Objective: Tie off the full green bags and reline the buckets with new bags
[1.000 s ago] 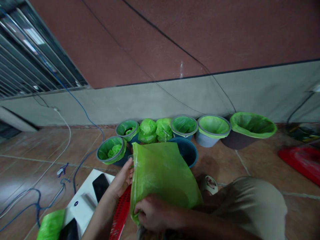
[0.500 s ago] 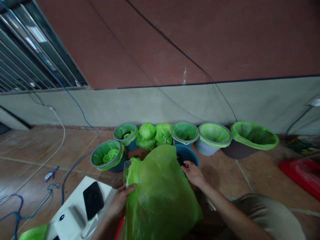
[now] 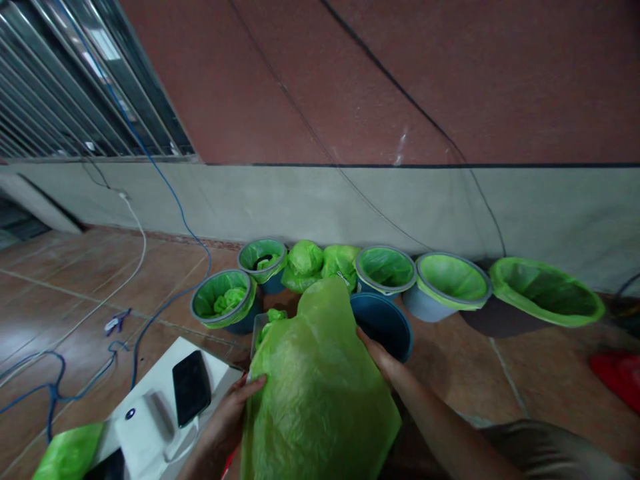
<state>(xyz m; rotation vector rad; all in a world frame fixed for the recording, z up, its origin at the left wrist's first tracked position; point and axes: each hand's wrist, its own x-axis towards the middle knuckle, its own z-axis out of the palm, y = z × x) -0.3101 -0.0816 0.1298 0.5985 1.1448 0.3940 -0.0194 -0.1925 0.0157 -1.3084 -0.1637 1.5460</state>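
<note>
A large translucent green plastic bag (image 3: 320,387) hangs upright in front of me, puffed out in the middle. My left hand (image 3: 239,403) grips its left edge, the thumb lying on the near face. At the bag's upper right edge is my right hand (image 3: 379,355), its fingers partly hidden behind the plastic. Just beyond that hand stands an unlined blue bin (image 3: 404,327), partly covered by the bag. A clear container (image 3: 257,327) with crumpled green plastic shows behind the bag's left side.
Several bins with green liners, among them a light blue bin (image 3: 417,303) and a dark oval bin (image 3: 500,317), line the wall beside tied green bags (image 3: 306,257). A white box (image 3: 220,363) carries a phone (image 3: 191,388) at left. Blue cable (image 3: 145,328) crosses the tiles.
My right hand has moved from over the blue bin's rim to the bag's right edge. The bag has puffed out more. The view has shifted, putting the bins farther right.
</note>
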